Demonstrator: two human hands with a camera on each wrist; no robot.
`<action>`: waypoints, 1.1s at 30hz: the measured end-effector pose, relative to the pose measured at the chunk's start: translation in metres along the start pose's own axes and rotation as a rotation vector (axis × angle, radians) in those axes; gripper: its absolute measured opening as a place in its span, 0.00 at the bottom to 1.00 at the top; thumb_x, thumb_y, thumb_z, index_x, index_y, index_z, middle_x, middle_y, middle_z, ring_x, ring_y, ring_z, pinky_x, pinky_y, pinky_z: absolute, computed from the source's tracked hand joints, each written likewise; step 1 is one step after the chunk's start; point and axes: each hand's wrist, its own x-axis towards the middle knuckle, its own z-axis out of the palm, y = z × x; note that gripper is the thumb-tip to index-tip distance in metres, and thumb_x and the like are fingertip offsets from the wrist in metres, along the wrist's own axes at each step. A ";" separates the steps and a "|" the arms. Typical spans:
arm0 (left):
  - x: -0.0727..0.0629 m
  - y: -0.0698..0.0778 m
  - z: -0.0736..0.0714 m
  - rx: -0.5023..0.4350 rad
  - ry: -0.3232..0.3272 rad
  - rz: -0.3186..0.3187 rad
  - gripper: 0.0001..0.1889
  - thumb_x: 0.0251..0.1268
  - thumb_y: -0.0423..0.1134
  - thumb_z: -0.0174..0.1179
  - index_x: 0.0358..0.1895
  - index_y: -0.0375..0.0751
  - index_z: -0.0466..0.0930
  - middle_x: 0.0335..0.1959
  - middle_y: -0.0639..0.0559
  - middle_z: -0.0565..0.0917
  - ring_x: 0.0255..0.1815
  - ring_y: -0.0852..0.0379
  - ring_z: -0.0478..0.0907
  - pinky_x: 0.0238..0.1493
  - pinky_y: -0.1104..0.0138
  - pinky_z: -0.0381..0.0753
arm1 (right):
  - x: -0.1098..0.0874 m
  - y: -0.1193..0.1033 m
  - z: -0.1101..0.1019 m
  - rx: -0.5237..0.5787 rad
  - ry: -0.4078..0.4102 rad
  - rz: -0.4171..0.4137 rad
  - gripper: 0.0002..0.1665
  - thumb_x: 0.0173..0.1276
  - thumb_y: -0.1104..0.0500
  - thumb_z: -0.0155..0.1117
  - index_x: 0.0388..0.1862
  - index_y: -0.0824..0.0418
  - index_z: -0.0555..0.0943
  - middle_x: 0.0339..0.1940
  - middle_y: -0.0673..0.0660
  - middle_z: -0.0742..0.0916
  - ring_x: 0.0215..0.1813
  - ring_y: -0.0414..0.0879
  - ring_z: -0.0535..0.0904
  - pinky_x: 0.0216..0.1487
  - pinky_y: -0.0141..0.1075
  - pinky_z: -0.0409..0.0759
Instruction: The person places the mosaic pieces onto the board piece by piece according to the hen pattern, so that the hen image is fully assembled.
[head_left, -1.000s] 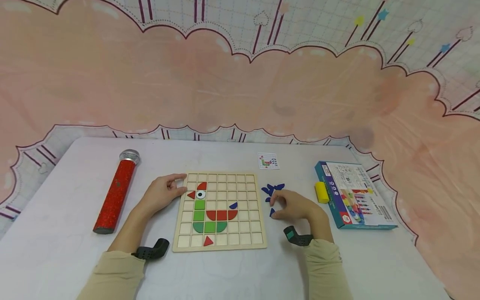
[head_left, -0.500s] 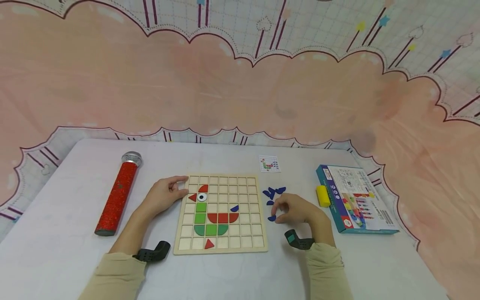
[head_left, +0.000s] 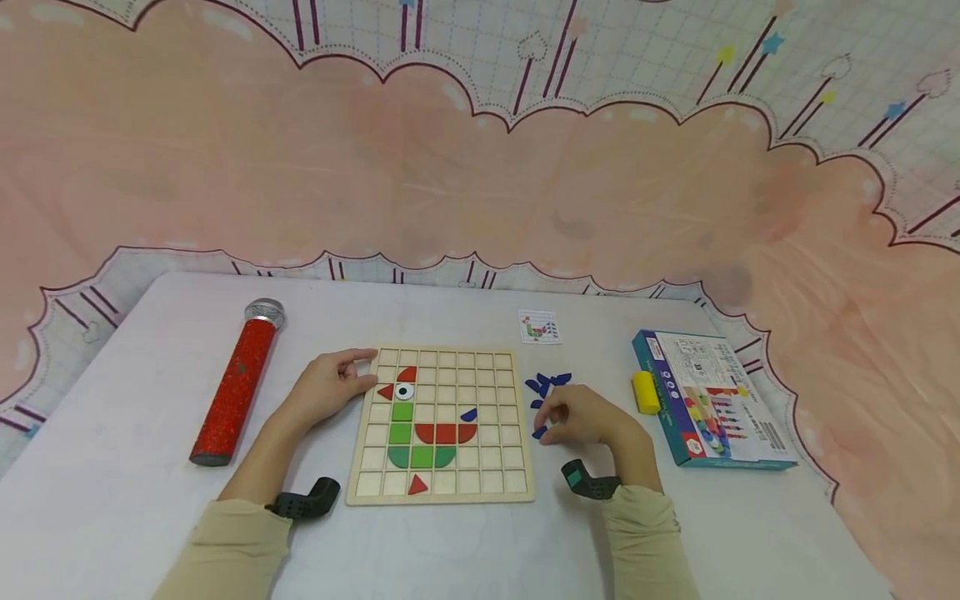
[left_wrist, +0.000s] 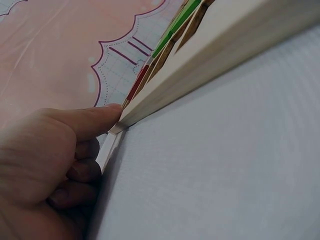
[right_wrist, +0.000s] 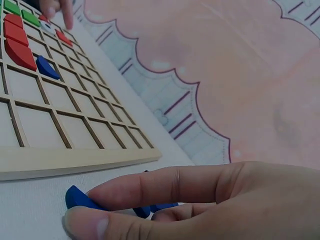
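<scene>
My left hand (head_left: 324,387) rests at the upper left edge of a wooden grid board (head_left: 495,371), thumb and index fingertips touching its frame. The left wrist view shows the thumb along the board's corner. To the board's right, my right hand (head_left: 588,414) pinches a blue, rounded-edged piece (right_wrist: 79,198) between thumb and index finger, low over the table. More such blue pieces (head_left: 547,381) lie just beyond the fingers. On the board, red, green and eye pieces form a bird-like figure, with a single blue piece (head_left: 468,414) above the red row (head_left: 445,433).
A small printed picture card (head_left: 539,327) lies behind the board. On the right are a yellow cylinder (head_left: 645,392) and a flat toy box (head_left: 720,400). A red microphone (head_left: 238,383) lies left of my left hand. The white table (head_left: 450,558) ends behind at a patterned backdrop.
My right hand has shifted slightly left, and the blue piece it pinches has moved a little toward the board with it. My left hand stays at the board's edge.
</scene>
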 end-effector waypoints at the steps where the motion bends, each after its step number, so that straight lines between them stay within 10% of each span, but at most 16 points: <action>1: 0.000 0.000 0.000 0.001 -0.001 0.001 0.25 0.63 0.44 0.61 0.63 0.42 0.73 0.18 0.53 0.69 0.22 0.56 0.65 0.25 0.66 0.63 | 0.000 0.000 0.000 0.002 0.002 0.000 0.08 0.52 0.57 0.75 0.30 0.48 0.85 0.27 0.50 0.77 0.35 0.45 0.71 0.36 0.36 0.69; 33: 0.000 0.002 -0.001 -0.010 -0.004 0.006 0.25 0.63 0.43 0.61 0.63 0.41 0.72 0.18 0.53 0.69 0.22 0.56 0.65 0.25 0.66 0.63 | 0.032 -0.043 0.039 -0.018 0.391 -0.153 0.07 0.58 0.55 0.71 0.36 0.52 0.85 0.27 0.46 0.76 0.32 0.40 0.70 0.32 0.30 0.69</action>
